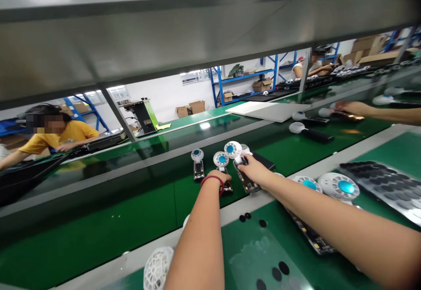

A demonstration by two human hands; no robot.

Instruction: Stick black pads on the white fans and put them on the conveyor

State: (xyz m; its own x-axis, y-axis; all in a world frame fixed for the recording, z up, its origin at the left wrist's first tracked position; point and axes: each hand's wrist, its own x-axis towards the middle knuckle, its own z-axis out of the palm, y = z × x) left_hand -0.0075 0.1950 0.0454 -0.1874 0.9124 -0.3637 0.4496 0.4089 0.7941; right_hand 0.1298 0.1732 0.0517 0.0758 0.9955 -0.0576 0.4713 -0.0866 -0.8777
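Observation:
My left hand (pixel 221 176), with a red band at the wrist, is closed over the dark handle of a small handheld fan (pixel 221 159). That fan has a white round head with a blue centre, and its handle is partly hidden by my fingers. My right hand (pixel 251 167) grips another handheld fan (pixel 245 178) by its uncovered handle, where circuit parts show. Just left of both hands, a similar fan (pixel 198 167) lies on the green conveyor belt (pixel 148 211). Behind my right hand is a further fan, mostly hidden, with a dark handle (pixel 265 162).
Several fans with blue centres (pixel 340 186) lie by my right forearm. Nearby are a sheet of black round pads (pixel 384 189), loose black discs (pixel 276 274) and a white grille (pixel 158 268). Another person's hand (pixel 353 108) reaches over the belt. A metal shelf (pixel 184 40) hangs overhead.

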